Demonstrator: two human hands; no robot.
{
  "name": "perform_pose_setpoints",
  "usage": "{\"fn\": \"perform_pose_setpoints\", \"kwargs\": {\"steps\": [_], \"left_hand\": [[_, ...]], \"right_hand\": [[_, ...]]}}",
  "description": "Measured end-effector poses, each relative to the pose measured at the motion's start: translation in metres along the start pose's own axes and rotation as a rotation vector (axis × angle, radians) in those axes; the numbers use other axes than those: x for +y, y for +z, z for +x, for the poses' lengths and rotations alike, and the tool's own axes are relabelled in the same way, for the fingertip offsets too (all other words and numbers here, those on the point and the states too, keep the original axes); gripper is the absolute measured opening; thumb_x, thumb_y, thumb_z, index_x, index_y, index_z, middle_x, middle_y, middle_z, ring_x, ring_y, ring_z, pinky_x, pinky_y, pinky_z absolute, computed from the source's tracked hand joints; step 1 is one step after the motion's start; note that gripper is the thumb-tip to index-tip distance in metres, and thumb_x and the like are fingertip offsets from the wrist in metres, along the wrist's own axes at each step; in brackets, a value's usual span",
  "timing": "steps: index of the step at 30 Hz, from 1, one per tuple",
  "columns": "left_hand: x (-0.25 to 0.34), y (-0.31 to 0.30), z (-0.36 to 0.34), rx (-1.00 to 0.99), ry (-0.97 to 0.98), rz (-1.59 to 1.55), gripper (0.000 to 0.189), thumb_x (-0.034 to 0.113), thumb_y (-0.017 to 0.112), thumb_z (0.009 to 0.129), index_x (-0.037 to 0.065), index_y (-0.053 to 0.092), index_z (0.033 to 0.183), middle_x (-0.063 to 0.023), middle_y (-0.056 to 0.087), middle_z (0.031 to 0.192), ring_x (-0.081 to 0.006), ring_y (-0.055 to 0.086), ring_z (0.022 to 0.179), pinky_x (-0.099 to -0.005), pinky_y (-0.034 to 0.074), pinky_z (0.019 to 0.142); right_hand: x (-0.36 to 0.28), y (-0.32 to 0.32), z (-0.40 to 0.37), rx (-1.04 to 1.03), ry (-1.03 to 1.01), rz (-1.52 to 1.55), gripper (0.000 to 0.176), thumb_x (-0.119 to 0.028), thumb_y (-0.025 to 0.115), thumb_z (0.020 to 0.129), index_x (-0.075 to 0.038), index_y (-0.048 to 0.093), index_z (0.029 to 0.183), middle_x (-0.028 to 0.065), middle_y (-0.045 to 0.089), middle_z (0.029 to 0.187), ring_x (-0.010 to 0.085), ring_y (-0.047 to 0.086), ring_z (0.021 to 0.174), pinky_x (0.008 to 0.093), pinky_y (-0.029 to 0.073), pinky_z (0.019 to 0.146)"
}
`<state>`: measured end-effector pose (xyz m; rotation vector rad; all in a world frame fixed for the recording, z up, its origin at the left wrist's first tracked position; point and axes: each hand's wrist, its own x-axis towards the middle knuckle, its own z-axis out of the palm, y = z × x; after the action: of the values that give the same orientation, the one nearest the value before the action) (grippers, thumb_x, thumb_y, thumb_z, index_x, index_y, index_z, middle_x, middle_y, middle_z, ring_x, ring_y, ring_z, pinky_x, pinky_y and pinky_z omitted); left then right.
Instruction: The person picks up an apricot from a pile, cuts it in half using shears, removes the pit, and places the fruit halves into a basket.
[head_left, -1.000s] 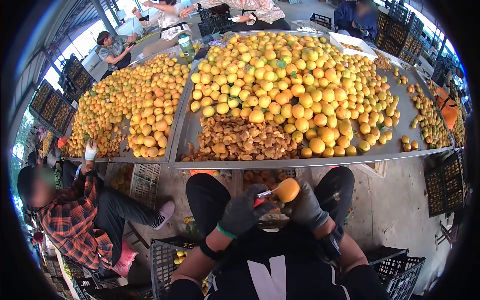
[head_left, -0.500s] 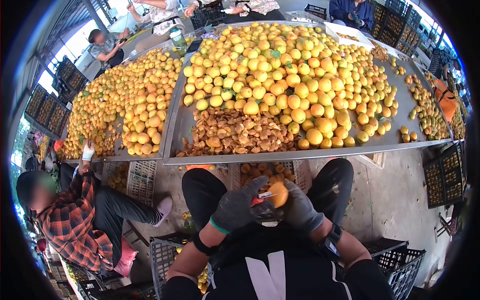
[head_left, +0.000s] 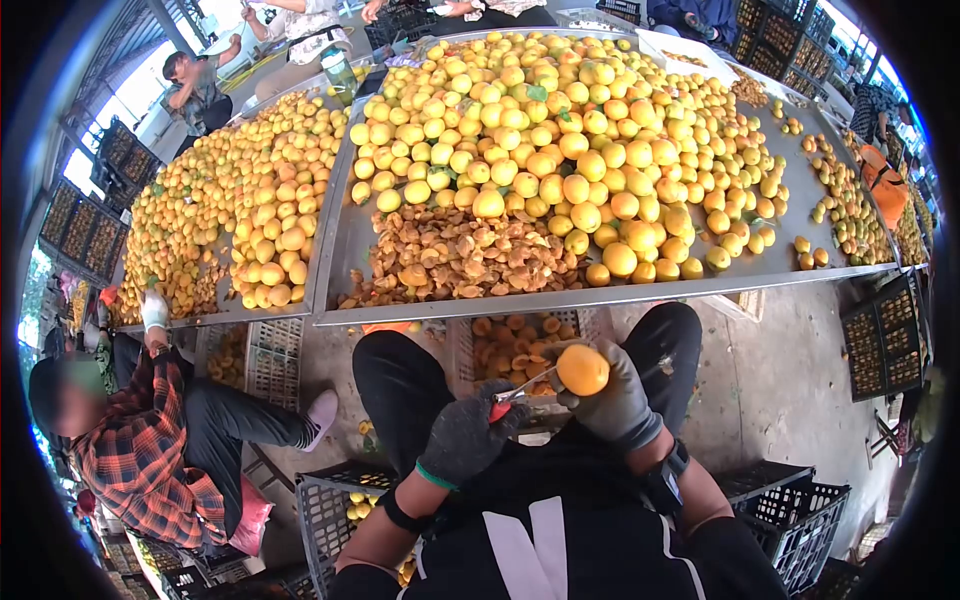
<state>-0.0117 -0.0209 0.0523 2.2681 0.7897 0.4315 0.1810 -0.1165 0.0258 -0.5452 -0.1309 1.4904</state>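
In the head view, my gloved left hand (head_left: pixel 463 436) is closed around a small knife (head_left: pixel 503 401) with a red handle. The thin blade points up and right toward an orange fruit (head_left: pixel 583 370). My gloved right hand (head_left: pixel 617 408) holds this fruit between thumb and fingers, over my lap. A crate of fruit pieces (head_left: pixel 462 352) stands on the floor between my knees. Beyond it, a metal table (head_left: pixel 560 303) bears a large heap of yellow-orange fruit (head_left: pixel 520 130) and a brown pile of fruit pieces (head_left: pixel 470 258) near its front edge.
A person in a plaid shirt (head_left: pixel 150 445) sits at the left, one gloved hand at the second fruit heap (head_left: pixel 230 200). Black crates (head_left: pixel 330 530) (head_left: pixel 800 520) stand on either side of me. More people are at the table's far side. A bottle (head_left: pixel 338 72) stands between the heaps.
My left hand with the knife has moved down and left. My right hand has turned, lifting the fruit slightly up and right. The knife and fruit are farther apart. The camera view has shifted slightly.
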Motion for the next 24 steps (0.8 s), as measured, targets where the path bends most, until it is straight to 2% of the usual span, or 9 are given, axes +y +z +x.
{"fn": "perform_pose_setpoints", "kwargs": {"steps": [3,6,8,12,14,15,18,20,24], "left_hand": [[0.000,-0.001,0.003,-0.008,0.009,-0.022,0.033,0.024,0.067,0.082,0.010,0.059,0.112,-0.0161,0.063,0.078,-0.0358,0.063,0.069,-0.0422,0.050,0.059],[0.000,0.000,0.004,0.018,0.062,-0.014,0.031,0.022,0.067,0.083,0.010,0.060,0.110,-0.0156,0.064,0.081,-0.0366,0.062,0.070,-0.0426,0.050,0.060],[0.003,0.000,0.005,0.039,0.090,0.051,0.029,0.022,0.067,0.082,0.010,0.061,0.108,-0.0152,0.064,0.082,-0.0350,0.063,0.071,-0.0418,0.050,0.060],[0.009,0.000,0.008,0.022,0.103,0.062,0.026,0.022,0.070,0.081,0.005,0.062,0.100,-0.0157,0.064,0.078,-0.0356,0.062,0.071,-0.0419,0.049,0.059],[0.010,0.000,0.008,0.005,0.134,0.164,0.026,0.023,0.070,0.081,0.005,0.064,0.100,-0.0157,0.064,0.077,-0.0354,0.062,0.070,-0.0417,0.049,0.059],[0.009,0.001,0.008,0.002,0.134,0.164,0.026,0.023,0.070,0.081,0.005,0.064,0.100,-0.0157,0.064,0.077,-0.0354,0.062,0.070,-0.0417,0.049,0.059],[0.005,0.002,0.006,-0.017,0.158,0.182,0.027,0.024,0.070,0.080,0.006,0.066,0.100,-0.0158,0.064,0.076,-0.0354,0.062,0.069,-0.0416,0.049,0.059],[0.004,0.002,0.005,-0.054,0.227,0.205,0.037,0.023,0.068,0.078,0.010,0.063,0.112,-0.0126,0.063,0.078,-0.0305,0.062,0.067,-0.0403,0.049,0.059],[0.000,0.004,0.002,-0.096,0.222,0.221,0.038,0.022,0.068,0.077,0.010,0.063,0.112,-0.0114,0.063,0.078,-0.0303,0.062,0.068,-0.0404,0.049,0.059]], "right_hand": [[-0.002,0.009,0.000,0.145,-0.107,-0.185,0.056,-0.056,0.053,0.087,-0.012,0.050,0.123,0.0106,0.056,0.118,0.0208,0.060,0.080,0.0254,0.043,0.054],[-0.008,0.007,-0.008,0.072,-0.102,-0.117,0.063,-0.058,0.057,0.083,-0.009,0.050,0.123,0.0099,0.057,0.116,0.0193,0.060,0.081,0.0251,0.043,0.053],[-0.012,0.000,-0.017,-0.057,-0.132,-0.361,0.062,-0.047,0.060,0.087,-0.006,0.041,0.130,0.0111,0.056,0.118,0.0179,0.060,0.088,0.0259,0.048,0.058],[-0.024,-0.020,-0.020,-0.164,-0.075,-0.340,0.066,-0.045,0.066,0.084,-0.007,0.040,0.131,0.0086,0.056,0.115,0.0154,0.059,0.087,0.0252,0.048,0.059],[-0.027,-0.009,-0.018,-0.159,-0.038,-0.526,0.067,-0.040,0.073,0.079,-0.007,0.041,0.128,0.0057,0.055,0.110,0.0134,0.057,0.090,0.0256,0.049,0.069],[-0.021,0.006,-0.021,-0.069,-0.159,-0.674,0.070,-0.031,0.081,0.073,-0.005,0.043,0.126,0.0041,0.054,0.109,0.0115,0.054,0.097,0.0261,0.047,0.084],[-0.012,-0.002,-0.025,-0.069,-0.301,-0.894,0.072,-0.023,0.085,0.068,-0.005,0.045,0.124,0.0063,0.054,0.115,0.0146,0.051,0.108,0.0301,0.041,0.096],[-0.015,0.002,-0.029,-0.088,-0.323,-1.014,0.077,-0.015,0.086,0.066,-0.005,0.042,0.128,0.0061,0.053,0.118,0.0149,0.052,0.107,0.0291,0.041,0.094],[-0.012,0.011,-0.031,-0.141,-0.310,-0.809,0.068,-0.016,0.080,0.073,-0.006,0.040,0.128,0.0069,0.051,0.120,0.0152,0.051,0.108,0.0292,0.041,0.095]]}}
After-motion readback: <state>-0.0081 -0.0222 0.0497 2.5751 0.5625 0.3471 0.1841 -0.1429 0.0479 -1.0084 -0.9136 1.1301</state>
